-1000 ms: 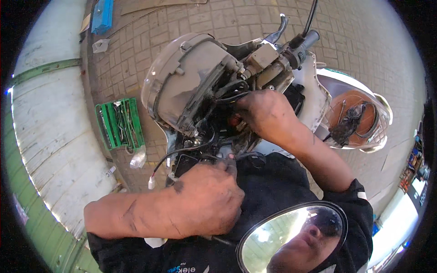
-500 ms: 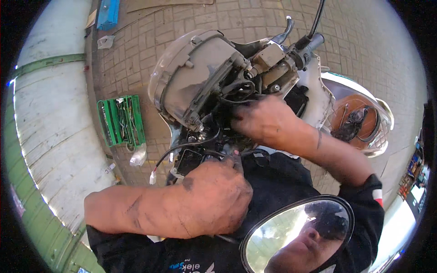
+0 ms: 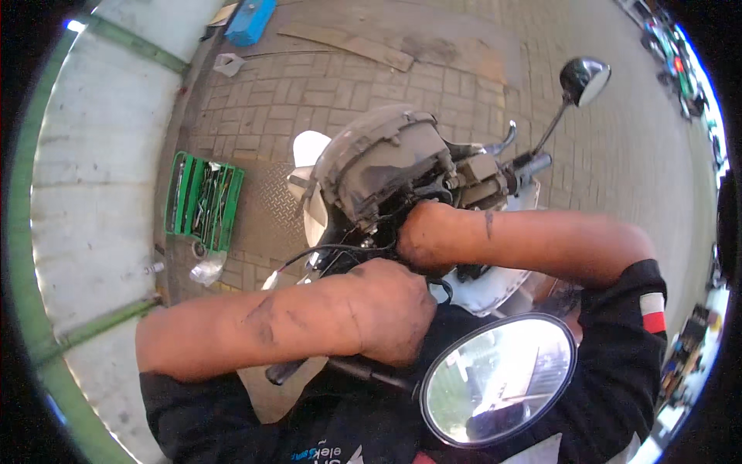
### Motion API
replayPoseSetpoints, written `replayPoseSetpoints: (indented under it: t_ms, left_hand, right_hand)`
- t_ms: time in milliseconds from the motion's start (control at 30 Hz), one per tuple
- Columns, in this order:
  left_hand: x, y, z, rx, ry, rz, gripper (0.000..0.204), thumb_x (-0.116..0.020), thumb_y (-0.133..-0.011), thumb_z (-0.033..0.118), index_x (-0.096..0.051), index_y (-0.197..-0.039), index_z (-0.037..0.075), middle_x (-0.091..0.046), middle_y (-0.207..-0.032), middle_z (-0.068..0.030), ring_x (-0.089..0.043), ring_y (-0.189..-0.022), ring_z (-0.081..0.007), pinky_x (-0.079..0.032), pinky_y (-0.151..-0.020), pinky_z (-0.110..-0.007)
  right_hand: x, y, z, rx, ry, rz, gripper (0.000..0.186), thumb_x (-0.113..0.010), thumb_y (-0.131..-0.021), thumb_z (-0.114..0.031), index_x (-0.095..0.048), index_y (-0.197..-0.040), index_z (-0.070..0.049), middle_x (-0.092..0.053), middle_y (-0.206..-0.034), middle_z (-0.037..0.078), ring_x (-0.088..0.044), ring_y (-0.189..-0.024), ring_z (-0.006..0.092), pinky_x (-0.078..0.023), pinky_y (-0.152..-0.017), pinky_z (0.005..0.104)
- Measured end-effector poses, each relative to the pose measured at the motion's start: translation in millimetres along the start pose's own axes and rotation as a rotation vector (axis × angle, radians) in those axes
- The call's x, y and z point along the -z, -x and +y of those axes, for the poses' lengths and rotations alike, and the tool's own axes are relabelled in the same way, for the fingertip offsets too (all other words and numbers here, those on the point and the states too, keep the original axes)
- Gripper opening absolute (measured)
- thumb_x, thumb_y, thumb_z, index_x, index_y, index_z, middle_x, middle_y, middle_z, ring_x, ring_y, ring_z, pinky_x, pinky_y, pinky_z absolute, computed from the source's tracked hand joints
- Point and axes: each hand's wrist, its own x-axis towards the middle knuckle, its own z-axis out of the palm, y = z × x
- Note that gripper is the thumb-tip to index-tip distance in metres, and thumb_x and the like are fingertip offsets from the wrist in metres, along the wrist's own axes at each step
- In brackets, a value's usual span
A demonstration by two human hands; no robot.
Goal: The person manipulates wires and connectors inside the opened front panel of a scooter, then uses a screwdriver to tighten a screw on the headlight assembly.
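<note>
Left hand (image 3: 394, 308) and right hand (image 3: 427, 236) meet at the scooter's (image 3: 488, 292) front, already opened up! Fingers hidden, grips impossible to tell; white connector (image 3: 270, 280) looks unplugged yet.

floor: brick paving (image 3: 259, 116), spreading ahead of left hand (image 3: 390, 309) and right hand (image 3: 427, 238) | ahead-left of left hand: open green toolbox (image 3: 191, 197), crumpled clear bag (image 3: 207, 269) just beside | farther ahead-left: whitish bag (image 3: 228, 64), blue box (image 3: 250, 22) | far ahead: flat brown board (image 3: 348, 45)
</note>
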Motion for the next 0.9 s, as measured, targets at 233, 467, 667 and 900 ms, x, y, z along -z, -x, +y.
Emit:
replayPoseSetpoints:
  t_ms: [233, 467, 667, 900]
  left_hand:
    - [5, 9, 21, 0.193, 0.022, -0.071, 0.03, -0.064, -0.075, 0.026, -0.072, -0.09, 0.001, -0.07, -0.093, -0.0191, -0.069, -0.089, -0.0323, -0.055, -0.078, -0.043]
    - [-5, 10, 26, 0.207, -0.033, -0.022, 0.03, -0.062, -0.077, 0.024, -0.072, -0.095, 0.002, -0.071, -0.097, -0.018, -0.069, -0.091, -0.0311, -0.055, -0.079, -0.042]
    - [-5, 16, 32, 0.23, -0.013, 0.022, 0.031, -0.062, -0.078, 0.024, -0.073, -0.097, 0.003, -0.071, -0.098, -0.0168, -0.069, -0.093, -0.0306, -0.054, -0.081, -0.042]
    - [-7, 18, 29, 0.215, 0.035, 0.07, 0.031, -0.063, -0.078, 0.024, -0.073, -0.099, 0.003, -0.071, -0.101, -0.0144, -0.069, -0.093, -0.0309, -0.054, -0.08, -0.042]
  right_hand:
    - [1, -10, -3, 0.065, -0.161, 0.301, 0.017, -0.063, -0.075, -0.025, -0.071, -0.08, -0.011, -0.07, -0.083, 0.014, -0.068, -0.08, 0.0339, -0.054, -0.068, 0.0442]
    - [-12, -7, 4, 0.111, 0.009, 0.143, 0.018, -0.065, -0.073, -0.028, -0.068, -0.075, -0.011, -0.068, -0.076, 0.015, -0.067, -0.074, 0.0353, -0.052, -0.063, 0.0467]
    - [-31, -21, 12, 0.033, 0.153, 0.013, 0.022, -0.062, -0.076, -0.029, -0.072, -0.085, -0.012, -0.071, -0.083, 0.014, -0.069, -0.081, 0.0316, -0.054, -0.068, 0.0448]
    - [-47, -25, 22, 0.018, 0.166, 0.043, 0.018, -0.064, -0.072, -0.027, -0.071, -0.073, -0.011, -0.069, -0.076, 0.015, -0.068, -0.075, 0.0336, -0.054, -0.064, 0.0449]
